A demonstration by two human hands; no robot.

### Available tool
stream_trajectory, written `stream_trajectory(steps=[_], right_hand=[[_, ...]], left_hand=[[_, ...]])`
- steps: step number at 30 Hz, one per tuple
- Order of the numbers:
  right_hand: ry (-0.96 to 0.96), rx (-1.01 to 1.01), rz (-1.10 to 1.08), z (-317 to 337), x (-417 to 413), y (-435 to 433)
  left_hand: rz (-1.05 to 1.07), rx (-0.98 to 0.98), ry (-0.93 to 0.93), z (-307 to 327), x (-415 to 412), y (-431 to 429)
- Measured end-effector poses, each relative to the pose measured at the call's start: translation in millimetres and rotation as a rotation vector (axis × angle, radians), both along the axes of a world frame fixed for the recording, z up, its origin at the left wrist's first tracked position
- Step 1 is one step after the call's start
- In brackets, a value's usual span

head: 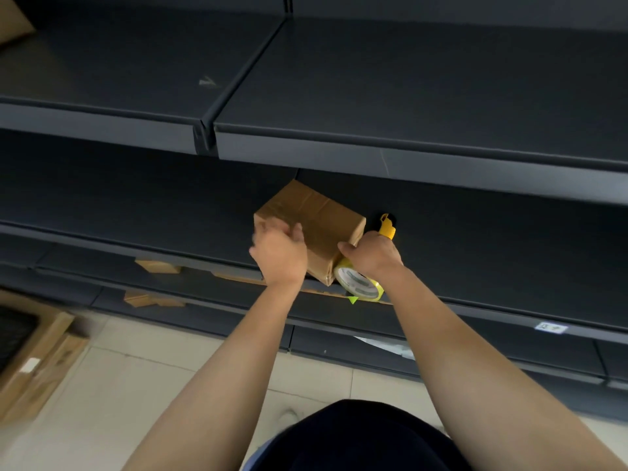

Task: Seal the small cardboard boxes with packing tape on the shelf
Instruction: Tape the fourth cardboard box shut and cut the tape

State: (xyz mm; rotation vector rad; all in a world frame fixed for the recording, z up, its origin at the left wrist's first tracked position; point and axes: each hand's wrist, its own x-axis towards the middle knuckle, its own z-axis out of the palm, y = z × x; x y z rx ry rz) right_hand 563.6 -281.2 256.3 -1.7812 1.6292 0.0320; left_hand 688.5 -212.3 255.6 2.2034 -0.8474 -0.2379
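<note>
A small brown cardboard box [317,219] stands on the dark middle shelf [136,205], taped along its top seam. My left hand [278,253] grips the box's near left corner, fingers curled over its top edge. My right hand [372,254] holds a yellow tape dispenser [387,227] against the box's right near side. The roll of clear tape [356,283] with its yellow-green rim hangs below that hand at the shelf's front edge.
An upper dark shelf [373,96] overhangs the box. Flat cardboard pieces [158,266] lie on lower shelves. Brown cartons [37,355] stand on the tiled floor at the lower left. A corner of another box [13,18] shows at the top left.
</note>
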Motion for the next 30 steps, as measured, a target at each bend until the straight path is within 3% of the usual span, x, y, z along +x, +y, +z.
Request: stream_trajectory(steps=[3, 7, 11, 13, 17, 22, 30], right_hand=[[-0.035, 0.006, 0.016, 1, 2, 4], [-0.062, 0.039, 0.050, -2, 6, 7], [-0.122, 0.117, 0.062, 1, 8, 8], [-0.153, 0.164, 0.056, 2, 7, 9], [-0.257, 0.224, -0.039, -2, 0, 5], [-0.228, -0.124, 0.005, -4, 0, -5], [-0.211, -0.125, 0.185, -11, 10, -12]], left_hand=[[-0.111, 0.145, 0.310, -1, -21, 21], [-0.104, 0.241, 0.710, -8, -40, 35], [0.029, 0.109, 1.080, -21, -55, 30], [0.104, 0.015, 1.174, -25, -61, 25], [0.244, -0.116, 1.237, -24, -62, 17], [0.307, -0.155, 1.201, -26, -63, 12], [0.431, -0.187, 0.882, -28, -52, 7]])
